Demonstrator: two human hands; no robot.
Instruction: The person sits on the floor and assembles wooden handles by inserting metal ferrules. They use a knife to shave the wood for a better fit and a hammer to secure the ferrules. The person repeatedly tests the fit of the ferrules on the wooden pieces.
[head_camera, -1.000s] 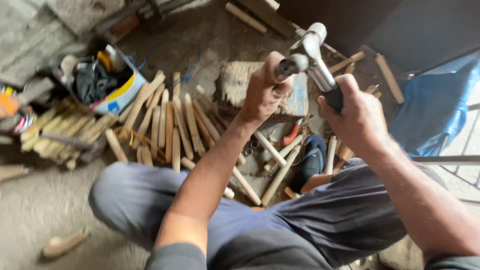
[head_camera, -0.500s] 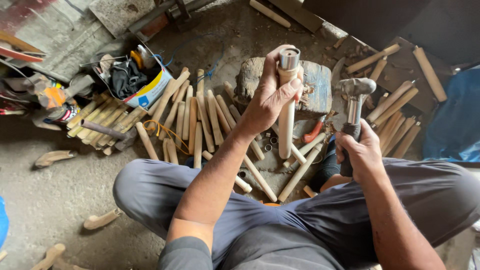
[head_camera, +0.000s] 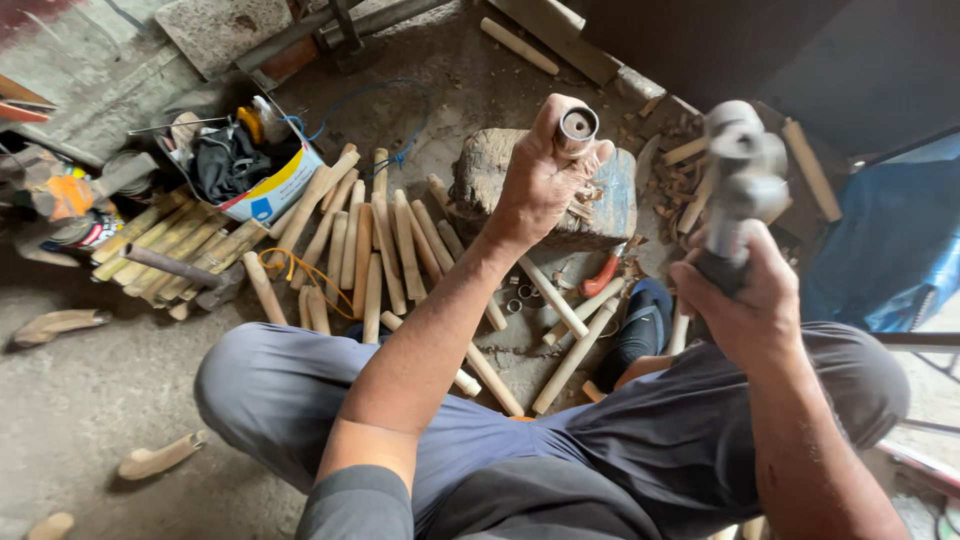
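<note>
Left hand (head_camera: 540, 175) closed around wooden handle (head_camera: 572, 130), metal ring on its end, raised over stone block (head_camera: 480, 180). Right hand (head_camera: 745, 300) gripping hammer (head_camera: 740, 175), blurred, head up. More sticks (head_camera: 370, 250) spread on floor.

The right hand (head_camera: 750, 310) now lifts the hammer (head_camera: 740, 175) high, blurred, from beside the knee; the left hand (head_camera: 540, 175) tips the ferruled wooden handle (head_camera: 577, 125) end-on.
</note>
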